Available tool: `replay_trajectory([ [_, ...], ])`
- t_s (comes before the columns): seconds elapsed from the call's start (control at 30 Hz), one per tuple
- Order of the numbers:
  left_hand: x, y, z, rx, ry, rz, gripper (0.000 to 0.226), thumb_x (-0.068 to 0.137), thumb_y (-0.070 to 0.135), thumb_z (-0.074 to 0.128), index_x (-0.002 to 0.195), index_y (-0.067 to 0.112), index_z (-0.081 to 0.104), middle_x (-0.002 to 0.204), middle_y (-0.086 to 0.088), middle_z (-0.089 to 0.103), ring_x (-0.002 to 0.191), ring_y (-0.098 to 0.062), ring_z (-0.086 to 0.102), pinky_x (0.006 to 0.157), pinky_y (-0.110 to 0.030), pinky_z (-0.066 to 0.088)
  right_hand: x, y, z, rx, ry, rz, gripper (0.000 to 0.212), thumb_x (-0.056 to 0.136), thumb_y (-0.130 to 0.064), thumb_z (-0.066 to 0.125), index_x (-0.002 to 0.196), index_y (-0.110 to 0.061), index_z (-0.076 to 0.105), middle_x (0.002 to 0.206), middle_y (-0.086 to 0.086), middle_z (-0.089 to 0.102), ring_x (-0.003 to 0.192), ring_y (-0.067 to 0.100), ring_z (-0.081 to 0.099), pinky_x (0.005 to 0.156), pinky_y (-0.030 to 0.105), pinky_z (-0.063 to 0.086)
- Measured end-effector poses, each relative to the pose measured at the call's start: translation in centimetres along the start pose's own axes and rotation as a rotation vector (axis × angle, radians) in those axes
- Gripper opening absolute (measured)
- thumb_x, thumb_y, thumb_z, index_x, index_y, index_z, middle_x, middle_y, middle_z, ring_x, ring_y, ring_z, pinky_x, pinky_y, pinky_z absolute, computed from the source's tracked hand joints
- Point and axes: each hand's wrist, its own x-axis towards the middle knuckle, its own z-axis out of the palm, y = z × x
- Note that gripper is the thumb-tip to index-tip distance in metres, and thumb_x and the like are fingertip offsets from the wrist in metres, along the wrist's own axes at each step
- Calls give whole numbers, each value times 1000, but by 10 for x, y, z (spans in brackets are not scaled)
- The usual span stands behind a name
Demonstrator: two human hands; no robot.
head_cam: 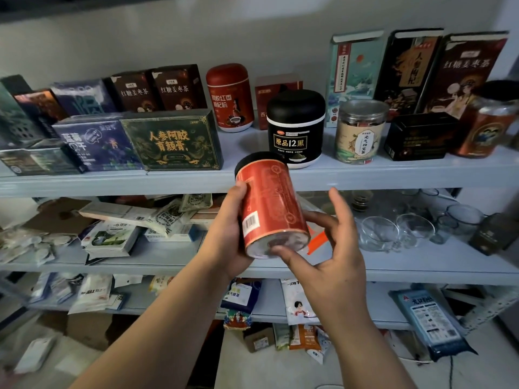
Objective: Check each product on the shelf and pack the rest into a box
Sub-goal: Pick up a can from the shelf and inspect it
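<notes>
Two bare hands hold one red jar (271,206) in the centre of the frame, in the open air in front of the shelving. The jar is tilted, its black lid toward the top shelf (393,175) and its clear bottom toward the camera, with a barcode label on its lower left side. The left hand (227,234) wraps the jar's left side, thumb pressed on the label above the barcode. The right hand (334,248) is spread wide, its fingertips (276,249) touching the rim of the bottom, thumb raised free; its grip is loose, the left hand's firm.

The lid overlaps the front edge of the top shelf in the picture, just below a black jar (296,130) with gold lettering. Just right of that stands a clear jar (361,133) with a pale label, near the front edge. To the left, a dark green box (174,141) and a purple box (95,141) sit right at the edge. A red canister (230,98) stands further back, with bare shelf surface in front of it between the green box and the black jar.

On the middle shelf (421,265), loose sachets (112,237) crowd the left of the frame and glass cups (398,231) the right; behind the hands the surface shows some bare room. The lower shelf (269,307) holds more packets, and several hang over its front edge.
</notes>
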Motion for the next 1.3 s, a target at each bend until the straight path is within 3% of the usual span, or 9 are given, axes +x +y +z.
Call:
replay_trajectory([
  [0.13,4,-7,-4,-109,1,-102,72,90,59,48,132,2,61,118,-24,71,98,-34,73,84,-42,60,0,0,1,44,-9,-19,92,81,-45,83,148,-61,23,131,-24,61,132,4,55,106,33,48],
  [0.37,10,-22,-10,-274,19,-150,42,81,38,68,108,7,79,123,-18,68,111,-34,62,119,-49,34,4,3,-4,98,-143,-9,93,82,-36,78,157,-42,22,146,-16,55,139,1,49,109,18,43],
  [0.43,7,-23,-7,-260,-30,-132,47,60,35,77,98,9,81,117,-16,71,102,-33,66,108,-48,45,4,2,-4,101,-186,-12,96,82,-28,79,155,-45,20,150,-18,51,141,-1,46,112,18,41],
  [0.57,5,-23,-11,-263,-34,-153,44,75,41,62,92,6,82,106,-17,75,85,-33,75,86,-45,58,4,1,-3,100,-232,-32,96,82,-27,78,157,-39,19,155,-12,48,143,-4,42,111,12,36],
  [0.7,1,-25,-32,-268,-116,-324,64,93,51,49,114,-3,75,119,-28,69,98,-45,71,77,-58,61,5,-3,-9,105,-352,-37,101,78,-41,72,160,-44,12,159,-16,43,147,-2,36,113,15,36],
  [0.87,-4,-34,-55,-193,-435,-318,94,89,70,58,151,2,40,137,-27,53,110,-41,68,80,-50,64,10,-4,-18,122,-370,-67,94,84,-54,65,158,-54,7,156,-30,41,151,3,31,121,50,32],
  [1.03,-1,-29,-62,191,-390,-138,118,68,52,91,156,4,30,145,-34,46,128,-48,52,109,-62,43,14,0,-14,231,-272,5,95,79,-62,77,155,-55,20,154,-19,46,146,8,42,118,47,38],
  [1.17,-1,-19,-64,557,-333,96,114,53,39,101,148,14,41,142,-23,54,128,-42,58,105,-60,49,17,2,-7,221,-275,99,96,70,-63,83,150,-54,30,139,-30,55,135,4,53,112,45,48],
  [1.3,-3,-23,-76,323,-285,98,105,60,46,96,148,21,45,147,-21,49,132,-42,53,99,-52,54,16,5,-4,222,-202,81,93,64,-50,87,145,-41,42,135,-28,58,132,3,55,108,31,50],
])
